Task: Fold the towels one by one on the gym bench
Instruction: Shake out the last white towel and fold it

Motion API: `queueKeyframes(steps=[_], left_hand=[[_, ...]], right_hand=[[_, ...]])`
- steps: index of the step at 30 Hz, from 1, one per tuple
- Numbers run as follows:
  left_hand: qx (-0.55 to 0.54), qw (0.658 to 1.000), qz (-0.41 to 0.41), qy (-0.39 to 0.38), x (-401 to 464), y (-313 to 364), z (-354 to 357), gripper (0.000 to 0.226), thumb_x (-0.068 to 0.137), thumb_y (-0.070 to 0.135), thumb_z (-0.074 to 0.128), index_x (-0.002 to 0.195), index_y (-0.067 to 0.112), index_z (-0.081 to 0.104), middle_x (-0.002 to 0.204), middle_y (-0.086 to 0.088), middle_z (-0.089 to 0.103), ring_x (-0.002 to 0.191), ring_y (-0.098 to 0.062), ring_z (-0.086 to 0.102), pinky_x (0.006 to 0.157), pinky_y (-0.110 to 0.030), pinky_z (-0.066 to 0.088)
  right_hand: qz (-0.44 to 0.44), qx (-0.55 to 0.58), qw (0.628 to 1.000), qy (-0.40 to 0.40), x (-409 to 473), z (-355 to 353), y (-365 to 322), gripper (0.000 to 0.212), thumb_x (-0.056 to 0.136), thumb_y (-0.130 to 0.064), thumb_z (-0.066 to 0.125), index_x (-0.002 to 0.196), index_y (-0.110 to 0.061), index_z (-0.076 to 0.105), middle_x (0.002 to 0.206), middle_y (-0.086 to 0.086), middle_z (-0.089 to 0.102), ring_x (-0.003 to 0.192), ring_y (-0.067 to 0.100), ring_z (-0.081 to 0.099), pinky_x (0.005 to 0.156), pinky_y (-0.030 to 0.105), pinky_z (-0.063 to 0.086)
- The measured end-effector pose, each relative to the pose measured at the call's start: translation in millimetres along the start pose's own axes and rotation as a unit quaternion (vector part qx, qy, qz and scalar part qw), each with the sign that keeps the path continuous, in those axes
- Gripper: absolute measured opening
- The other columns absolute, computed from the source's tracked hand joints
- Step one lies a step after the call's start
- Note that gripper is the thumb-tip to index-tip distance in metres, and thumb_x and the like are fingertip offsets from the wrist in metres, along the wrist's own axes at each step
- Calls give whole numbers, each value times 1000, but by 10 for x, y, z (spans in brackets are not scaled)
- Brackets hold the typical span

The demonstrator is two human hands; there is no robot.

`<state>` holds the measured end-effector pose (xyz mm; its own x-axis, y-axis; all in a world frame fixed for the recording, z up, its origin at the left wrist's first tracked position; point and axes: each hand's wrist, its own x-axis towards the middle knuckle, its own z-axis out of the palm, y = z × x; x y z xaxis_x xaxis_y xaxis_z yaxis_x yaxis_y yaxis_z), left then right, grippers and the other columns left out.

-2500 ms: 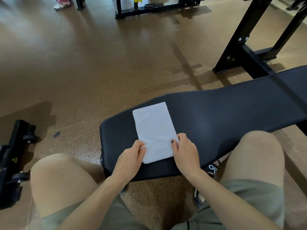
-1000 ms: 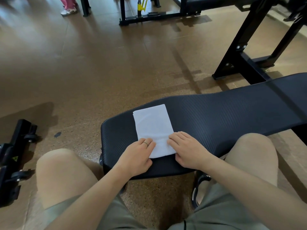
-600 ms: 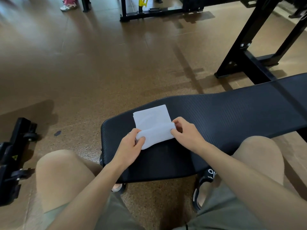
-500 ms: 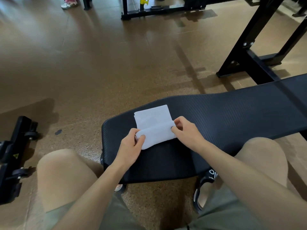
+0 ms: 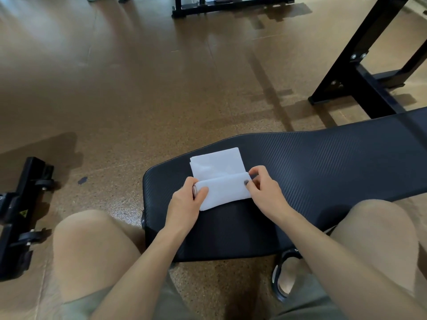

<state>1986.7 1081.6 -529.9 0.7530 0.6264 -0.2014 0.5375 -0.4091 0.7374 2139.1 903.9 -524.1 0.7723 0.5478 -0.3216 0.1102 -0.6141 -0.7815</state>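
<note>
**Spotter:** Where's the towel right now?

**Me:** The white towel (image 5: 218, 174) lies on the near end of the table (image 5: 323, 172), around 12 o'clock from my lap. I've got its near portion lifted and doubled toward the far edge. My left hand (image 5: 184, 204) pinches the left end of that fold, thumb on top; my right hand (image 5: 265, 192) pinches the right end, thumb pressed onto the cloth. Both hands are closed on the towel, neither spread.

**Spotter:** So the towel sits between the hands?

**Me:** Yes. The folded roll spans from 9 o'clock at my left thumb to 3 o'clock at my right, and the flat part runs away toward 12.

**Spotter:** How do you finish this fold well?

**Me:** I reckon I should carry both ends forward evenly, keep the cloth taut so it won't sag in the middle, match the near edge to the far edge, then flatten the crease with open palms.
</note>
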Motion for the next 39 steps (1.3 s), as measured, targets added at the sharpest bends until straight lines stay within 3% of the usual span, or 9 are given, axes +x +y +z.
queueKeyframes(steps=[4, 7, 11, 16, 22, 27, 31, 35, 39], left_hand=[[157, 986, 48, 32, 37, 80, 30, 32, 103, 38, 53, 128, 25, 39, 108, 3, 47, 79, -18, 55, 64, -37, 48], [338, 911, 220, 82, 98, 116, 35, 48, 83, 16, 75, 123, 22, 49, 115, -9, 50, 93, -27, 54, 75, -38, 50], [390, 850, 353, -7, 95, 216, 26, 50, 67, 5, 81, 111, 16, 58, 110, -6, 57, 97, -26, 56, 82, -36, 52], [402, 849, 341, -35, -36, 194, 39, 48, 91, 44, 59, 125, 11, 53, 129, -12, 56, 113, -29, 56, 97, -40, 51], [497, 817, 289, -47, -113, 198, 142, 63, 85, 14, 75, 140, 3, 46, 145, -27, 51, 133, -39, 52, 109, -46, 48], [548, 781, 293, -64, -198, 174, 87, 74, 68, 11, 91, 132, -1, 56, 140, -26, 58, 130, -33, 59, 107, -40, 51], [509, 808, 286, -77, -210, 170, 53, 70, 66, 9, 91, 128, 2, 60, 137, -21, 62, 127, -29, 62, 103, -36, 53], [411, 861, 280, -110, -284, 243, -101, 21, 94, 9, 54, 114, 15, 51, 117, -2, 62, 107, -24, 63, 76, -39, 57], [307, 909, 246, -137, -404, 87, -274, 31, 97, 17, 44, 126, 22, 52, 117, 7, 60, 97, -23, 61, 76, -43, 52]], right_hand=[[-63, -60, 996, 33, -41, 16, 19, 20, 106, -23, 48, 123, -31, 44, 101, -3, 51, 83, 13, 56, 73, 30, 52], [-131, -147, 980, 43, -59, 27, 18, 23, 105, -16, 47, 125, -28, 44, 114, -3, 39, 79, 18, 54, 70, 38, 55], [-237, -341, 906, 74, -32, 70, 5, 24, 94, -9, 60, 117, -16, 55, 135, 11, 45, 106, 27, 56, 81, 38, 55], [-348, -421, 837, 32, -119, 37, -71, 35, 90, -25, 48, 118, -9, 59, 134, 9, 55, 127, 27, 50, 108, 41, 42], [-340, -472, 813, 23, -88, 105, -71, 50, 78, -8, 67, 125, -7, 52, 118, 11, 57, 113, 30, 54, 98, 41, 49], [-372, -510, 775, 37, -155, 83, 71, 32, 91, -4, 52, 122, -1, 58, 119, 15, 61, 111, 32, 58, 100, 43, 48], [-358, -503, 786, 25, -203, 57, 55, 27, 89, -4, 59, 115, -6, 63, 116, 11, 66, 109, 29, 62, 100, 42, 50], [-339, -431, 836, -23, -304, -63, -63, 11, 85, -7, 55, 89, -18, 56, 91, -1, 63, 86, 21, 61, 81, 34, 50], [-318, -379, 864, -90, -515, -123, -75, 10, 87, -27, 52, 94, -20, 55, 83, -6, 58, 76, 16, 55, 73, 35, 49]])
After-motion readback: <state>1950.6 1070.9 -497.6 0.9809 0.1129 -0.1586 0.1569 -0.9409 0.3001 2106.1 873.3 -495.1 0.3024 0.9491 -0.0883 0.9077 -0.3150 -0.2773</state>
